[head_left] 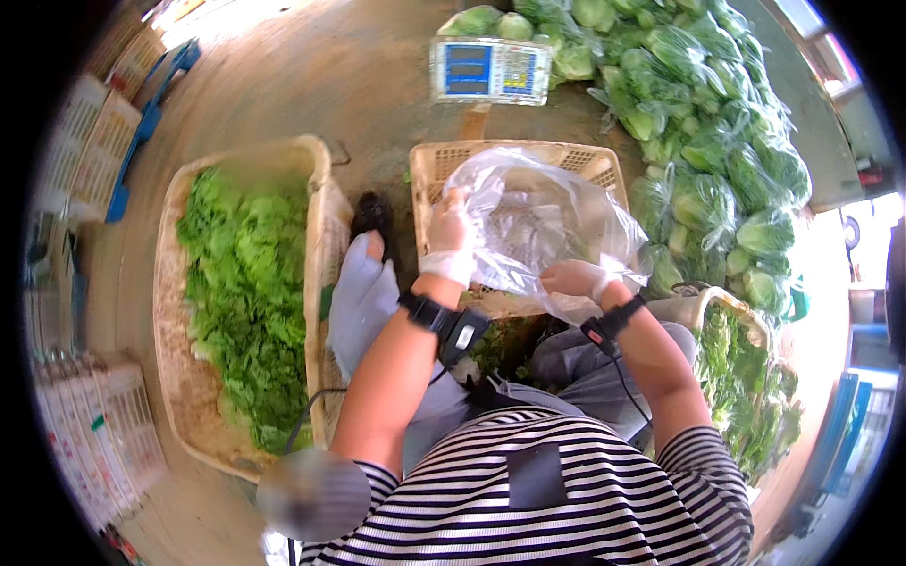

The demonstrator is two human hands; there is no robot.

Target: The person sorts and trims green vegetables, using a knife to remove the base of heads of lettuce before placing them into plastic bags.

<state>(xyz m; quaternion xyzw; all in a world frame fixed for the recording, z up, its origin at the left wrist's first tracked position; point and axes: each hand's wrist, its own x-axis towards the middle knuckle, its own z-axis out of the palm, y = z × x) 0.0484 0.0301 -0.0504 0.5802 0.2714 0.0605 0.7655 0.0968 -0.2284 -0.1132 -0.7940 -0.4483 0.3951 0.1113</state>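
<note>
A clear plastic bag spreads over a shallow cream crate in front of me, its mouth held wide. My left hand, in a thin pale glove, closes on the bag's left rim. On the near right rim, my right hand, gloved too, has its fingers curled round the film. Through the bag a greyish layer shows, too blurred to name. To my left stands a large crate full of green leafy lettuce.
A digital scale display stands beyond the crate. Bagged cabbages are heaped at the far right. Another crate with leafy greens sits by my right leg. Stacked white crates stand at the left. Loose leaves lie between my legs.
</note>
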